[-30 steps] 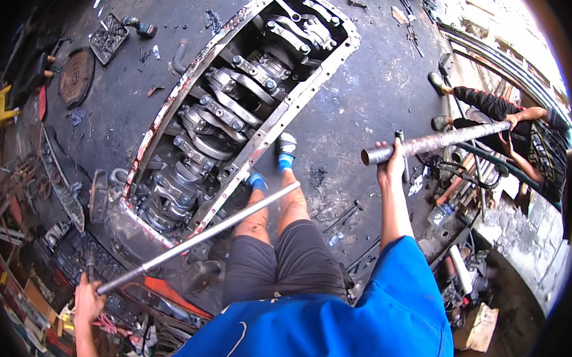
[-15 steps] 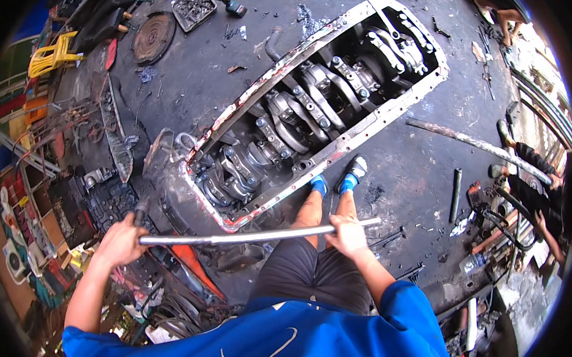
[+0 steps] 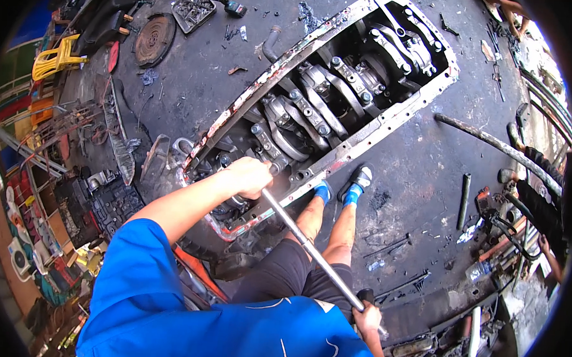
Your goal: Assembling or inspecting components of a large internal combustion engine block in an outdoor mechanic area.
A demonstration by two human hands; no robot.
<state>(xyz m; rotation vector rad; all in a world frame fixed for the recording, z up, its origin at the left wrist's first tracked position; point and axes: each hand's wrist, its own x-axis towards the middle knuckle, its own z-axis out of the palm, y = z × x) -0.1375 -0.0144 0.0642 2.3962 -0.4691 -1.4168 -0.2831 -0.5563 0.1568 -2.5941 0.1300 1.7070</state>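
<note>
My left hand (image 3: 248, 177) curls round a metal bar (image 3: 314, 253), near the engine block (image 3: 377, 127)'s left edge, right hand (image 3: 367, 317) clasped round its lower end

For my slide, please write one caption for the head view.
Left hand over an open engine block, right hand closer in, both gripping one long metal bar.

Holding a long, silvery metal bar (image 3: 310, 246) slantwise, in left-hand grip (image 3: 250, 177) over an open, grey metal engine block (image 3: 366, 135) and right-hand grip (image 3: 367, 317) near the lower end.
</note>
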